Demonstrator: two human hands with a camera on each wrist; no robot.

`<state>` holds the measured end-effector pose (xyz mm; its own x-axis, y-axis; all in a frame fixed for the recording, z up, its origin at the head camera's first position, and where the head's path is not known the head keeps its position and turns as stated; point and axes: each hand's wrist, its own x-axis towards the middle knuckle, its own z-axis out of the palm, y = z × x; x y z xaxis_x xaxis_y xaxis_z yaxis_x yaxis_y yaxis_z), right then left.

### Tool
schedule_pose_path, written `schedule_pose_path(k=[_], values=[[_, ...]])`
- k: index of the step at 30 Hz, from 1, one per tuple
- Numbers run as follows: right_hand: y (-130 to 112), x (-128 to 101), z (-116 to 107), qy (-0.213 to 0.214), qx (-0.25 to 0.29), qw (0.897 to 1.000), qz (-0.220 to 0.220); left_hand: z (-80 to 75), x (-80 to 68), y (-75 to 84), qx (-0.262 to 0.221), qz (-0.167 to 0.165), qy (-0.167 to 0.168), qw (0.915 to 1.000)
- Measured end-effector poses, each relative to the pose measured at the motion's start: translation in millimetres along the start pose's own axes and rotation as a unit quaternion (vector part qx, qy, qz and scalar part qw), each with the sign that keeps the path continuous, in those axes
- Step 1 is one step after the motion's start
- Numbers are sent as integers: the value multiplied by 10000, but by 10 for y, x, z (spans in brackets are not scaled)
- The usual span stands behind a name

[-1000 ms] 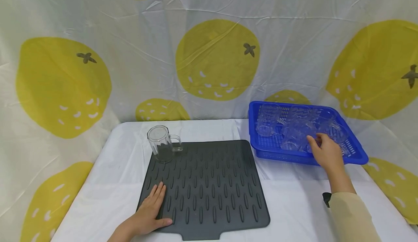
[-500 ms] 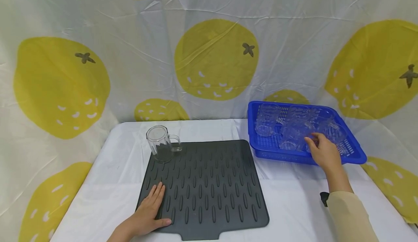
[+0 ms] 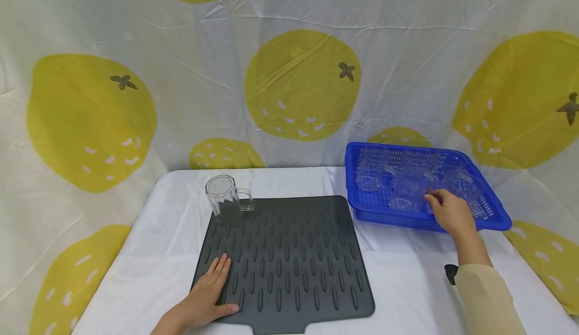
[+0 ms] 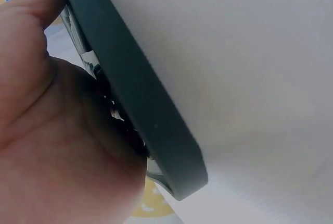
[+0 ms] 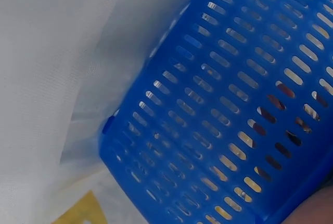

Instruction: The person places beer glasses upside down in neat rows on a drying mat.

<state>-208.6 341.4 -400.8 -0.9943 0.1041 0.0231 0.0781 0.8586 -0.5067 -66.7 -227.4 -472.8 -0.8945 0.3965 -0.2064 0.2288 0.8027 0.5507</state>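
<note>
Left hand (image 3: pixel 202 295) flat, fingers straight on dark ridged mat (image 3: pixel 296 259) | right hand (image 3: pixel 454 215) reaching over near side of blue basket (image 3: pixel 389 218), grip cannot be told | glass mug (image 3: pixel 223 202) on mat's far-left corner; likely rigid, slippery, fragile, best held by handle (image 3: pixel 246 199) | clear glassware (image 3: pixel 367 182) in basket

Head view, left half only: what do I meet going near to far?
Left hand → glass mug → yellow-patterned curtain. Dark mat left out: it overlaps both hand and mug in the picture.
</note>
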Motion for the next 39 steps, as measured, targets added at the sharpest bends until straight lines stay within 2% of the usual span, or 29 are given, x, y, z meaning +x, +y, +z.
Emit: schedule_pose_path(k=[7,19,25,31,39], values=[[18,1,22,120,-20,9999,-44,1,-6,-3,13,13,-15,10000],[26,-28,45,676,-16,9975,-196,0,-16,16,40,46,21,10000],[29,-38,57,1097,199,9936,-195,-8,-19,33,-10,52,75,10000],[34,-52,58,1449,705,9869,2,19,6,17,52,25,110,9999],[38,-78,28,1611,1088,9806,240,5,-3,22,107,19,75,9999]])
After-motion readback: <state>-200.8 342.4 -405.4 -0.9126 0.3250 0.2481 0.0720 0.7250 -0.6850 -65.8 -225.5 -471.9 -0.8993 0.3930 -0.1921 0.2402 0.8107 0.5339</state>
